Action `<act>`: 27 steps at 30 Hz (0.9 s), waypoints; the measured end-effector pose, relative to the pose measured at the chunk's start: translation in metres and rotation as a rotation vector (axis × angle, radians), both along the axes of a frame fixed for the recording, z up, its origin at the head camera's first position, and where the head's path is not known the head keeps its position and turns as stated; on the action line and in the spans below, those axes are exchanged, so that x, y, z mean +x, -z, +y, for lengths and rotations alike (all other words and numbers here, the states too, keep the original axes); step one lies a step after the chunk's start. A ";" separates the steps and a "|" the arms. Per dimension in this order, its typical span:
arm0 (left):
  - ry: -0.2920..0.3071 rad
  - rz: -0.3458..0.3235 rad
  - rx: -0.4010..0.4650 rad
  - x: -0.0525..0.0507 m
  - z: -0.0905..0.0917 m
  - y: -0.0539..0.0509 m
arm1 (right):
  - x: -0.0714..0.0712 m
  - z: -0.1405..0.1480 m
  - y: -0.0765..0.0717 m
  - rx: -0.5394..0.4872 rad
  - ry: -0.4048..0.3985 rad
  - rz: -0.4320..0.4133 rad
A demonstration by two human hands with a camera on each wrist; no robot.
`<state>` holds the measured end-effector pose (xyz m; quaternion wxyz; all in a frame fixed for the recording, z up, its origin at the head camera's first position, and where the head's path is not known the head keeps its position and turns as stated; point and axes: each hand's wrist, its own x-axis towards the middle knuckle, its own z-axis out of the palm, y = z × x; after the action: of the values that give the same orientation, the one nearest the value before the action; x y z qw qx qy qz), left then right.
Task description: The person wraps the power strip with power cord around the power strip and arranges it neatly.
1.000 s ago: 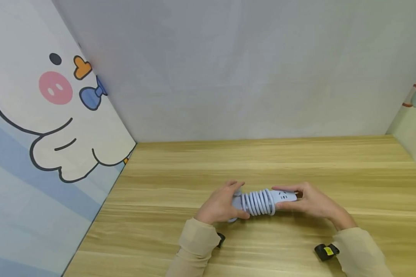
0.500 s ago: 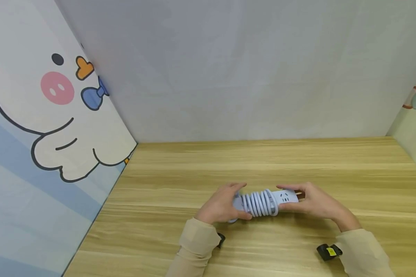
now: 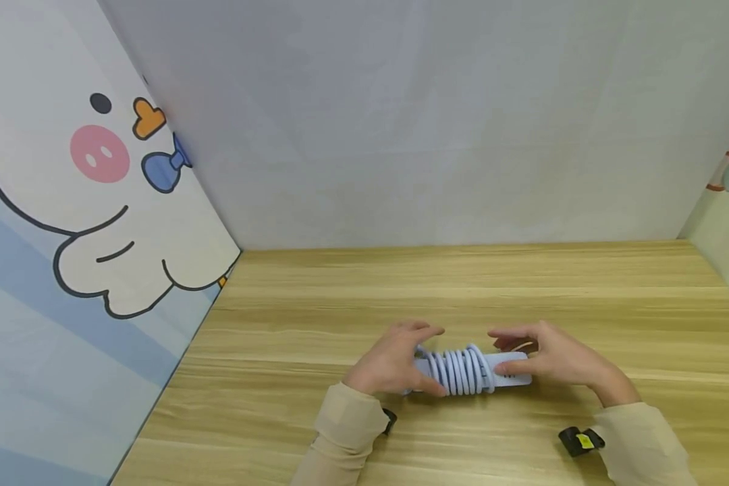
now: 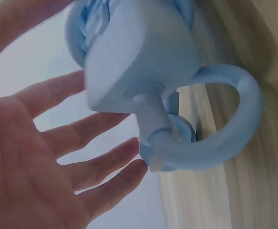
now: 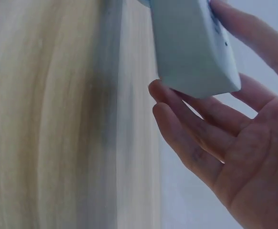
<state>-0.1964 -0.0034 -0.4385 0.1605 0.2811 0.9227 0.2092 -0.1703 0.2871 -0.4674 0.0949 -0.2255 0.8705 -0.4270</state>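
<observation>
A pale blue power strip [image 3: 511,372], its cord [image 3: 460,371] wound round the middle in several turns, is at the front middle of the wooden table. My left hand [image 3: 391,359] is around its left end, fingers spread and relaxed. In the left wrist view, a cord loop [image 4: 246,114] leaves the strip's end, and the plug [image 4: 169,148] is beside the fingertips. My right hand [image 3: 561,358] is at the other end, its thumb over the socket face. In the head view its fingers stand apart from the strip's far edge; the right wrist view shows them loosely bent near its end [image 5: 196,71].
The wooden table [image 3: 340,290] runs back to a pale grey backdrop [image 3: 431,135]. At the left stands a panel with a cartoon duck [image 3: 158,202]. A black wrist device with a yellow label [image 3: 582,441] is at the right sleeve.
The power strip has shifted slightly towards me and to the right, and its socket face shows less. The right fingers have come away from its far edge. The left fingers have spread off it.
</observation>
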 end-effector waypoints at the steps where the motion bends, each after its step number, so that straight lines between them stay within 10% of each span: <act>1: 0.012 0.002 -0.010 0.001 0.000 0.000 | 0.001 0.000 0.000 0.006 -0.010 -0.005; 17: -0.008 0.214 -0.111 0.004 0.000 0.006 | 0.008 -0.017 -0.004 0.047 0.097 0.026; 27: 0.046 0.217 -0.112 0.007 -0.005 0.001 | 0.012 -0.018 -0.013 0.063 0.037 0.030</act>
<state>-0.1897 -0.0080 -0.4396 0.0800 0.3138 0.9382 0.1220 -0.1578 0.2691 -0.4544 0.0810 -0.2128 0.8888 -0.3978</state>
